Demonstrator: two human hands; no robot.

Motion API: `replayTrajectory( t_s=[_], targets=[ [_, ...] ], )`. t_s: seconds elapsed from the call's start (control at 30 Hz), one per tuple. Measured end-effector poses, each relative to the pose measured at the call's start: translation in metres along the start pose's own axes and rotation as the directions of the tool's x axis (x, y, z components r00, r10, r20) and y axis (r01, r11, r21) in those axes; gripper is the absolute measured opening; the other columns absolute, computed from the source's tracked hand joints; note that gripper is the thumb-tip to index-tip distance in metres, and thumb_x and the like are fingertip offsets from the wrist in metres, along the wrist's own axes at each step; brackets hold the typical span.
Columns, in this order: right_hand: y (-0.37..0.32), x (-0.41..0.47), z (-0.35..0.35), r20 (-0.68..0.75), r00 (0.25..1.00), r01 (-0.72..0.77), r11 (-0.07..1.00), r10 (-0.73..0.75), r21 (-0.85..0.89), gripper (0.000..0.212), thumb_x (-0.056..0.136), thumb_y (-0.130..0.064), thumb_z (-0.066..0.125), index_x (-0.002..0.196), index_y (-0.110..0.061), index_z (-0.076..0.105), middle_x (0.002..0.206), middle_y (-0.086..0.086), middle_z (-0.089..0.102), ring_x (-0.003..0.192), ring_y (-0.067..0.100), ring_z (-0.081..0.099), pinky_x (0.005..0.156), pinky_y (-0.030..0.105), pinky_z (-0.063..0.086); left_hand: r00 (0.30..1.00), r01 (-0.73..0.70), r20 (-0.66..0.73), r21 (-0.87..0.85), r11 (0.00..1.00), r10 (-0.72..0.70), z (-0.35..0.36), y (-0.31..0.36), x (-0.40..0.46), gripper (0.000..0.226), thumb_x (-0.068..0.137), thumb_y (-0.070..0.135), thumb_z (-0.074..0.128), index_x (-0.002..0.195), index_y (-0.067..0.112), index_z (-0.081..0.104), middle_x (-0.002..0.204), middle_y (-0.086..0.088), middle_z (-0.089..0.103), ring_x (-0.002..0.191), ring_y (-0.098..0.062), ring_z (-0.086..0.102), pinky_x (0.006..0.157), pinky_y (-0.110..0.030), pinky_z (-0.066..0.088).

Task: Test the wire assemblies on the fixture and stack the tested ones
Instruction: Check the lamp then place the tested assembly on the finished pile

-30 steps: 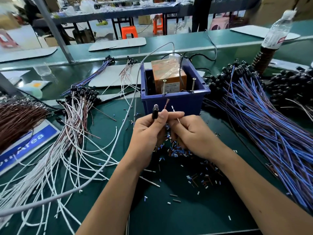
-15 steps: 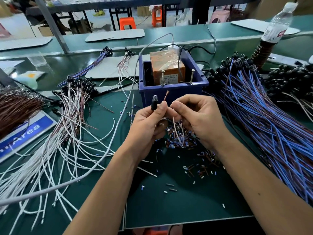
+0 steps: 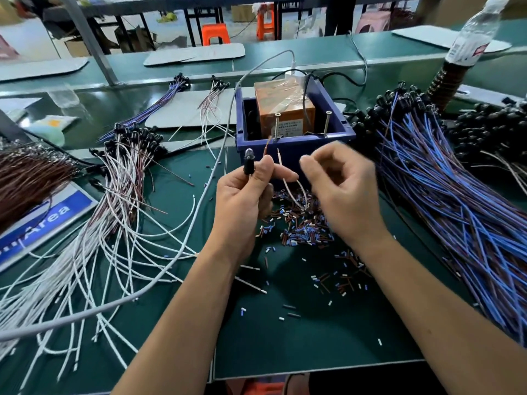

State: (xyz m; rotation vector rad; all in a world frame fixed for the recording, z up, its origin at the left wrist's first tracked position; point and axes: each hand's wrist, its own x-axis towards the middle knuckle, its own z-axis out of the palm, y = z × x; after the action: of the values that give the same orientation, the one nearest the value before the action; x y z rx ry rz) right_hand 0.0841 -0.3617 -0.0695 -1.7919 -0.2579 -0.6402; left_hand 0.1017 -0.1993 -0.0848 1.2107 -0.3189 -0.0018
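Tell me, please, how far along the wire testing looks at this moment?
Done, apparently: a fanned stack of white and brown wires left of the blue box. In hand: the left hand pinches one wire assembly, bare ends up near the two screws; the right hand is blurred and seems to hold nothing. Left: the big blue wire pile.

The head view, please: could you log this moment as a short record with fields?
left hand: left hand pinches one wire assembly, black cap up, bare ends pointing at the fixture
right hand: right hand blurred, fingers curled; grip contents unclear
fixture: blue box with two upright screws
left pile: white-wire assemblies
right pile: blue-wire assemblies
mat: cut insulation scraps
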Motion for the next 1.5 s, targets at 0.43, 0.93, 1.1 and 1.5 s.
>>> replayTrajectory(
  t_s=[0.43, 0.93, 1.1, 1.5],
  targets=[
    [0.000, -0.006, 0.008, 0.233, 0.971, 0.056, 0.998, -0.050, -0.020, 0.017, 0.109, -0.030, 0.053, 0.105, -0.026, 0.069, 0.069, -0.006, 0.059, 0.059, 0.018, 0.051, 0.053, 0.037, 0.041, 0.921, -0.264, -0.241, 0.188, 0.946, 0.305, 0.029, 0.004, 0.001, 0.036, 0.105, 0.025, 0.054, 0.084, 0.005, 0.074, 0.056, 0.015, 0.056, 0.051, 0.000, 0.044, 0.053, -0.017, 0.035],
    [0.003, 0.005, -0.006, -0.264, 0.962, 0.032, 0.990, -0.068, -0.137, 0.018, 0.105, -0.013, 0.057, 0.092, -0.009, 0.069, 0.070, -0.014, 0.057, 0.061, 0.006, 0.053, 0.059, 0.024, 0.040, 0.772, -0.333, -0.398, 0.412, 0.848, 0.496, 0.033, -0.005, 0.006, 0.036, 0.107, 0.033, 0.048, 0.090, 0.012, 0.072, 0.053, 0.009, 0.045, 0.047, -0.012, 0.040, 0.050, -0.025, 0.032],
    [0.002, 0.004, -0.004, -0.344, 0.939, -0.020, 0.992, -0.023, -0.121, 0.012, 0.100, -0.011, 0.062, 0.099, -0.015, 0.073, 0.070, 0.000, 0.064, 0.062, 0.014, 0.056, 0.060, 0.031, 0.049, 0.859, -0.210, -0.402, 0.288, 0.934, 0.317, 0.032, -0.009, 0.003, 0.039, 0.105, 0.026, 0.042, 0.093, 0.004, 0.072, 0.057, 0.003, 0.036, 0.048, -0.010, 0.029, 0.046, -0.025, 0.024],
    [0.000, 0.003, -0.003, -0.351, 0.936, -0.047, 0.991, -0.001, -0.126, 0.014, 0.095, -0.009, 0.063, 0.096, -0.014, 0.076, 0.066, 0.001, 0.064, 0.060, 0.016, 0.056, 0.058, 0.033, 0.050, 0.938, -0.024, -0.338, 0.174, 0.984, 0.082, 0.031, -0.001, 0.013, 0.046, 0.107, 0.029, 0.047, 0.063, 0.019, 0.056, 0.047, 0.007, 0.034, 0.041, -0.010, 0.025, 0.045, -0.027, 0.017]
  ],
)
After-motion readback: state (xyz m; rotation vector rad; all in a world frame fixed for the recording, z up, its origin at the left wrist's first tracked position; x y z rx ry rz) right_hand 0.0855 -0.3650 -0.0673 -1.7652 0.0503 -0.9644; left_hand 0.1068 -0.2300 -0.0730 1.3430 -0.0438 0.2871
